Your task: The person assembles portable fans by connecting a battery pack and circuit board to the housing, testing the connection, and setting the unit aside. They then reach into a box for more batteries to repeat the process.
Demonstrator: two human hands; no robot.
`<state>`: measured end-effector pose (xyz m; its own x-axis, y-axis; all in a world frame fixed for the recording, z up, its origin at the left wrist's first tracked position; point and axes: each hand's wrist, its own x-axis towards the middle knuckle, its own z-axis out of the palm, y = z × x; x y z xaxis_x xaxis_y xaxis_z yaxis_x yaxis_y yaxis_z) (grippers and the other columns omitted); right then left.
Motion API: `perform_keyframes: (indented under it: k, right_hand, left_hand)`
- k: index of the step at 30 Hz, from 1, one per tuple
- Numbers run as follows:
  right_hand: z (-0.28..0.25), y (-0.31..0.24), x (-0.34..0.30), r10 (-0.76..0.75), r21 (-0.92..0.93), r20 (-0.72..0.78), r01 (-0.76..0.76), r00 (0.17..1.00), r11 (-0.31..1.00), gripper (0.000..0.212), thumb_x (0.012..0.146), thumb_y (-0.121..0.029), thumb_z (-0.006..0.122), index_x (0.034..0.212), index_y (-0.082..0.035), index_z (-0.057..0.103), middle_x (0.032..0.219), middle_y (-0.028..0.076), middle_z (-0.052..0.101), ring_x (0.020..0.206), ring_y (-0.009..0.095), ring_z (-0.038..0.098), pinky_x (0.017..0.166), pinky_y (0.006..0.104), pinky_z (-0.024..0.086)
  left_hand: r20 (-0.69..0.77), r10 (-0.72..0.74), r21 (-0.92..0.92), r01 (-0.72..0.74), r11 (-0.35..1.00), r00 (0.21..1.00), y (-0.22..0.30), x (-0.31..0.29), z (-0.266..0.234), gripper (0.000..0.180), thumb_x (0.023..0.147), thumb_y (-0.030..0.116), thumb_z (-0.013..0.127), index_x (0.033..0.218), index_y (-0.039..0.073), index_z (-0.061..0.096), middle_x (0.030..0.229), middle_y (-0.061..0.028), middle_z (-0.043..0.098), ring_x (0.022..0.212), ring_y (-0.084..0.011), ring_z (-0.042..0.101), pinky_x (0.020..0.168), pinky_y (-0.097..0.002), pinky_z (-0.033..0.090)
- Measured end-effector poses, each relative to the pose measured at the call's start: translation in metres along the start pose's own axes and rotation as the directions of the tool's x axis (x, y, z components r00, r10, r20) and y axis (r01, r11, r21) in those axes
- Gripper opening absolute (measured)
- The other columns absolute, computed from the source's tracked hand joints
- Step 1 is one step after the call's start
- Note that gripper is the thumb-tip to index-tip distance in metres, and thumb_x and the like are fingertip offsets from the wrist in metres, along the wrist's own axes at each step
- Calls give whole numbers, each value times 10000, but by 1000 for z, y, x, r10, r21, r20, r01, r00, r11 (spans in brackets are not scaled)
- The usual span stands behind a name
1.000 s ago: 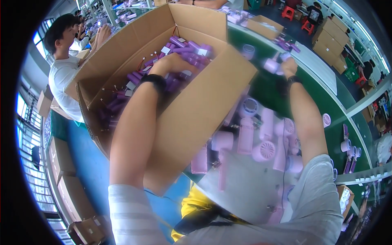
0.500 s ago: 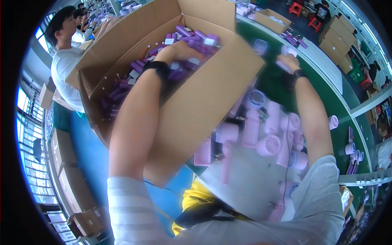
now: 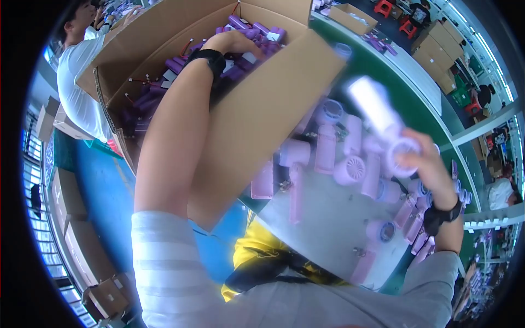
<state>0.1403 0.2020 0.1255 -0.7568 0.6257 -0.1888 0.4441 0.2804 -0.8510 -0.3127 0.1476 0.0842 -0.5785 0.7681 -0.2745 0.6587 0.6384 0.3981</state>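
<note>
My left hand (image 3: 236, 44) reaches over the near wall of a large cardboard box (image 3: 262, 104) into a heap of purple cylindrical battery cells (image 3: 238, 65) with small wire leads. Its fingertips sink among the cells and are hidden. On the right, my right hand (image 3: 429, 164) grips a pale lilac handheld fan (image 3: 377, 109) by its round head; the handle points away, up and to the left, smeared by motion. Beneath it, on a grey surface, lie several pink handheld fan bodies (image 3: 326, 147), some with small circuit parts showing at their open handles.
Green worktable (image 3: 333, 35) runs along the right side, bearing more fan parts. A smaller open carton (image 3: 353, 19) stands at the far end. To the left, a person in a white shirt (image 3: 79, 82) sits beyond the box. Cartons (image 3: 87, 251) line the blue floor.
My right hand has come back from the far side of the worktable toward me, bringing the fan with it. My left hand stays in the box among the cells.
</note>
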Motion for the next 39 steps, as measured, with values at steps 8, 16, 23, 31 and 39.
perform_keyframes:
  k: [8,16,23,31,39]
  right_hand:
    - [116,-35,-21,-98,-657,-100,8,990,753,476,803,-279,703,1135,52,622,1113,242,570,993,411,614,846,472,513]
    - [162,0,-6,-216,-721,-159,37,963,692,484,834,-275,667,990,177,589,1013,354,558,733,493,668,682,505,582]
    - [180,3,-6,-212,-672,-131,71,969,738,555,880,-344,675,1049,173,559,1111,394,523,728,501,669,650,494,585]
    - [138,12,-59,-373,-517,-134,256,918,817,451,877,-212,730,1243,-3,569,1333,233,520,956,334,657,786,399,562]
    - [71,56,-135,-277,-275,-450,163,849,947,302,843,-63,727,1124,-19,627,1209,118,618,805,160,667,642,261,538]
  left_hand:
    - [2,55,28,-55,998,998,-12,15,2,924,577,491,837,1353,55,589,1390,-196,557,1265,-353,538,1052,-409,414]
    - [-135,133,84,-122,989,982,-8,18,10,927,564,475,845,1354,61,590,1367,-191,574,1262,-342,542,1065,-388,411]
    - [-137,168,-11,-171,985,976,-10,6,0,921,538,435,873,1275,-48,607,1305,-223,609,1214,-376,580,1016,-390,464]
    - [-261,18,-36,-28,999,965,-14,7,-5,867,518,451,884,1214,-15,659,1284,-185,638,1210,-314,599,1028,-360,470]
    - [-253,-124,-180,79,980,959,-49,24,-20,828,520,465,875,1177,-4,692,1243,-196,660,1189,-325,618,1012,-360,486]
